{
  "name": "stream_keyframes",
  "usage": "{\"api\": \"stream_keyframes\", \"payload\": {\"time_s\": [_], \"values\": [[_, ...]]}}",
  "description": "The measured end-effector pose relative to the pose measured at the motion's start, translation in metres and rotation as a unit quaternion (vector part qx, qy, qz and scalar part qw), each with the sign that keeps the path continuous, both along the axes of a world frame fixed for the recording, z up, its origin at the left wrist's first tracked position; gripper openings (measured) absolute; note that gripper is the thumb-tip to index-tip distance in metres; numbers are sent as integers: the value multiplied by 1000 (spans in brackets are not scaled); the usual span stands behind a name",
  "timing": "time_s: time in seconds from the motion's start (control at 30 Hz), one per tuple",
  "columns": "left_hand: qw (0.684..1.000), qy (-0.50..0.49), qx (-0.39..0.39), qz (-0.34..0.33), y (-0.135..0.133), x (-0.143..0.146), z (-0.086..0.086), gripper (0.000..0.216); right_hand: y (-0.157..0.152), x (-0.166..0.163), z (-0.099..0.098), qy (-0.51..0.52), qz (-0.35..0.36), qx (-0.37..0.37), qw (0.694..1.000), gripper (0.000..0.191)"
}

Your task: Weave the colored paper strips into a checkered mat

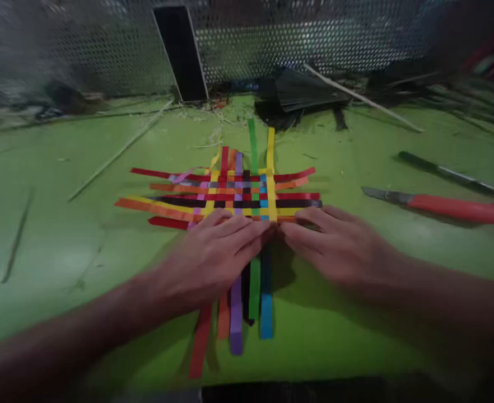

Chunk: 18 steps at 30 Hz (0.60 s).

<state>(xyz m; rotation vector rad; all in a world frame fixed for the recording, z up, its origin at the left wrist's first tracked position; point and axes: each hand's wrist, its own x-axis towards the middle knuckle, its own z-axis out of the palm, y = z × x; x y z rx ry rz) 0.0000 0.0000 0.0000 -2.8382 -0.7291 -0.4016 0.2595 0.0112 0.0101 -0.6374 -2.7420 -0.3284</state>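
A loosely woven mat of coloured strips (pixel 238 190) lies on the green surface, with loose ends sticking out on all sides. My left hand (pixel 225 240) rests over its near edge, fingertips gathered on the strips close to a yellow upright strip (pixel 271 190). Just to the right, my right hand (pixel 335 240) closes its fingers on the near edge of the weave by an orange crosswise strip (pixel 287 219). The fingertips of both hands nearly meet. Below them hang the purple (pixel 236 319), green (pixel 254 291) and blue (pixel 266 316) strip ends. The exact pinch points are partly hidden.
A red-handled knife (pixel 457 208) and a dark-handled tool (pixel 448 170) lie at right. Thin sticks (pixel 121 151) lie at left. Behind stand a dark upright panel (pixel 182 53) and a perforated screen (pixel 272 45), with a black bundle (pixel 310 92) before it.
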Motion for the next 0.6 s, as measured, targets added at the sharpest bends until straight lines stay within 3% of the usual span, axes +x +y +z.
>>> {"api": "stream_keyframes", "payload": {"time_s": [0.17,0.37,0.6], "values": [[1000,6,-13,1,1,3,5,37,4,4,-4,10,5,10,1000,27],[999,33,-34,24,-1,3,7,34,13,8,-2,143,-29,-49,988,27],[997,63,-32,28,-3,5,9,38,10,-1,-2,129,-90,-117,981,32]]}}
